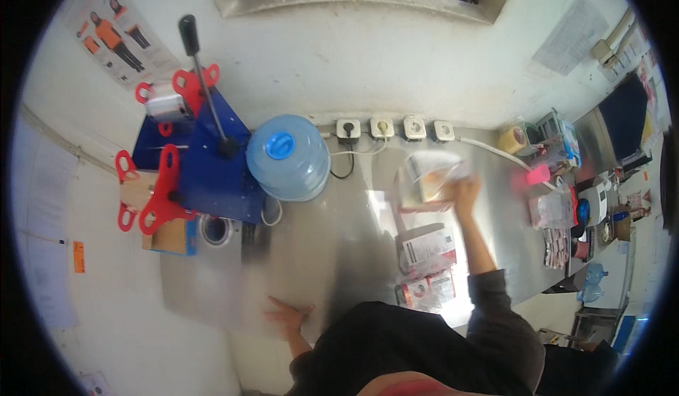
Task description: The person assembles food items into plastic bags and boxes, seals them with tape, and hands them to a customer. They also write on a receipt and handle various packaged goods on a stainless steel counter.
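My right hand is at the right side of a small clear-and-pink box, its fingers bent around something pale and blurred that I cannot make out. Below that box on the steel table lie a packet with a printed white label and red-and-white plastic packets. My left hand is spread at the table's near left part, fingers apart and holding nothing; whether it touches the surface I cannot tell.
A large blue water bottle stands beside a blue lever press with red brackets. Wall sockets with cables line the back. To the right are a pink cup, a clear bin and small packets.
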Available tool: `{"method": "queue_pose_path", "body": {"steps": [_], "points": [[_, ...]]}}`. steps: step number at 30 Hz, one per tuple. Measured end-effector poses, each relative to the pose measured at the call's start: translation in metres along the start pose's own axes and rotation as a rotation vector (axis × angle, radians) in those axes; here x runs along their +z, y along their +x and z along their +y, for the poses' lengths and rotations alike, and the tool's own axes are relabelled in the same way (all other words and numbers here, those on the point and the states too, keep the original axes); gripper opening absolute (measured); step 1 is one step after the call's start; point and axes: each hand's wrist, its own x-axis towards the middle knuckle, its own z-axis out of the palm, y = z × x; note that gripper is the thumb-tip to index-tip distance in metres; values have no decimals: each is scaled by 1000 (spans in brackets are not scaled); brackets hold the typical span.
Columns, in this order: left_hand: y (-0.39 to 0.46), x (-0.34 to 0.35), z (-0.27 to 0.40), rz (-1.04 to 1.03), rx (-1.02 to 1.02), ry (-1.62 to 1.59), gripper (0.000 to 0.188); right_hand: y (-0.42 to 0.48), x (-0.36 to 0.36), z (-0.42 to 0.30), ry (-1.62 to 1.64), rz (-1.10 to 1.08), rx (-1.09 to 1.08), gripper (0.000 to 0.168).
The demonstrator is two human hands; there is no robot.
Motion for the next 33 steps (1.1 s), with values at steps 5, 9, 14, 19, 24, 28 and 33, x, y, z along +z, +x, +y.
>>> {"method": "queue_pose_path", "body": {"steps": [5, 9, 14, 19, 24, 28, 33], "points": [[-33, -37, 25, -53, -120, -86, 156, 173, -86, -200, -147, 264, -297, 18], [-43, -21, 23, -4, -130, -129, 156, 312, -101, -350, 538, 378, -480, 26], [-34, -22, 22, 83, -212, -23, 157, 417, -60, -367, 465, 156, -375, 22], [-25, -13, 21, 33, -135, -100, 158, 443, 24, -338, 328, 258, -494, 20], [-29, -29, 24, 39, -126, -41, 169, 458, 57, -322, 330, 337, -317, 22], [-45, -25, -2, 90, -78, -122, 159, 413, 102, -403, -591, 580, -363, 24], [-55, 29, -40, 69, 51, -462, 151, 313, 106, -400, -57, 295, -855, 26]]}}
